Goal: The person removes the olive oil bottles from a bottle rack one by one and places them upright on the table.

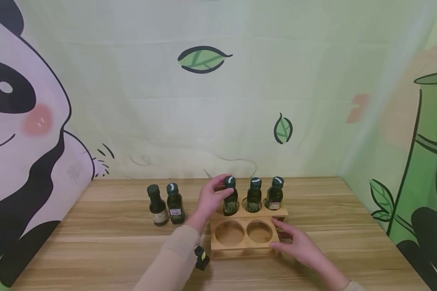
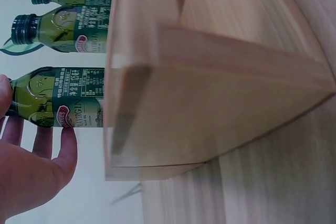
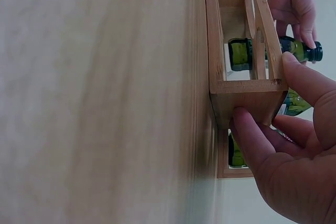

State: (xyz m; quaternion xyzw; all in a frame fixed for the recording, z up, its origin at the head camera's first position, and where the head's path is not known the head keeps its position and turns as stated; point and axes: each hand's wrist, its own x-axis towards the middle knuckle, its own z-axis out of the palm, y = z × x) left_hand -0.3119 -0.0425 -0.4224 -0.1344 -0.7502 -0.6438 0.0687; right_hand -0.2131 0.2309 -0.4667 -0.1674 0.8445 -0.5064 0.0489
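Note:
My left hand (image 1: 211, 198) grips a small green olive oil bottle (image 1: 231, 204) by its upper part, thumb on one side and fingers on the other. The bottle stands upright in the left hole of the upper tier of a two-step wooden rack (image 1: 245, 253). Two similar bottles, a middle one (image 1: 254, 198) and a right one (image 1: 274, 196), sit in the holes beside it. At the rack's right end, my right hand (image 1: 300, 244) holds the lower tier; the right wrist view shows the fingers (image 3: 252, 137) against its end panel. Both round holes of the lower tier hold nothing.
Left of the rack stand two dark bottles, one with a pale label (image 1: 158, 210) and an olive oil bottle (image 1: 175, 208). A small black object (image 1: 202, 258) shows beside my left sleeve. Behind the wooden table (image 1: 116, 242) hangs a printed cloth (image 1: 149, 101).

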